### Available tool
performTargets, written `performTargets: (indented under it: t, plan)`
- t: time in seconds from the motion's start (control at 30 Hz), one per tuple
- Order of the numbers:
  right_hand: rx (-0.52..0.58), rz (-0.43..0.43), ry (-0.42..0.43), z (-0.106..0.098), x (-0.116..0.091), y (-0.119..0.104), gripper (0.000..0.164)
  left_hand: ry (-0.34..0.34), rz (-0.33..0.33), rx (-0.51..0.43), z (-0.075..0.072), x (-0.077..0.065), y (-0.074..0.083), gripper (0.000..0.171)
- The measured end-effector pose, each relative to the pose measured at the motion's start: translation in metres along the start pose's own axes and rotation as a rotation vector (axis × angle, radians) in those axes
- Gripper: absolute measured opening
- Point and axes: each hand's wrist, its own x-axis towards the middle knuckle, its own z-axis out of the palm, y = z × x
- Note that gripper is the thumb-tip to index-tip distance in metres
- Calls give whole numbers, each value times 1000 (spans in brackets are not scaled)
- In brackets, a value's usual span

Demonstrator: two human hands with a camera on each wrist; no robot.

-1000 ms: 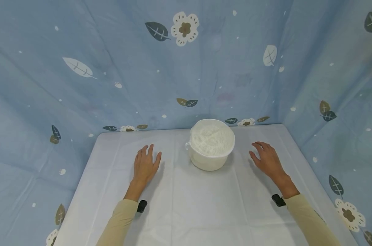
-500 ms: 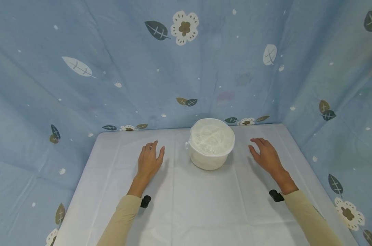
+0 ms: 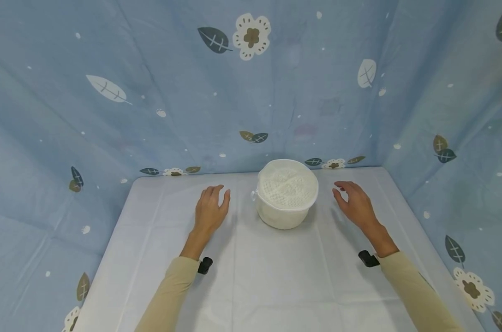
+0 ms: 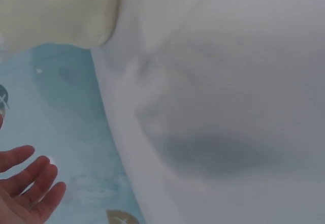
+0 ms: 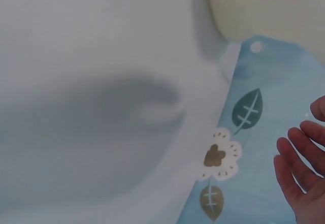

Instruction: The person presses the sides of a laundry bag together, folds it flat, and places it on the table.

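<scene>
Over the last second both hands have come nearer to the round mesh bag (image 3: 286, 189). The left hand (image 3: 210, 212) has travelled more, inward and farther up the surface (image 3: 276, 276), so the gap between it and the bag's left side is smaller. Its fingers, spread apart a second ago, are now closer together. The right hand (image 3: 356, 206) has shifted a little inward and forward, its thumb and fingertips now nearer the bag. The two sleeves (image 3: 170, 288) have followed the hands, as have the black devices (image 3: 205, 265) at the wrists.
</scene>
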Motion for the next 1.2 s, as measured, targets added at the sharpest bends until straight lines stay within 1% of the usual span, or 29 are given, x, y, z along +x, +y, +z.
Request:
performTargets:
  t: [0.2,0.43,0.6,0.77,1.03,1.2]
  plan:
    - [44,-24,12,1,7,-9,25,-2,-2,-18,5,7,9,38]
    - [96,-44,10,5,14,-17,26,-7,-14,-49,11,11,21,38]
    - [139,-51,6,7,17,-23,27,-27,-23,-80,15,14,31,40]
    - [169,-57,9,10,20,-30,28,-49,-52,-131,19,18,41,42]
    - [213,-1,-33,12,25,-37,33,-54,-92,-233,28,21,53,41]
    - [234,32,-35,14,26,-40,33,-69,-118,-284,33,24,60,40]
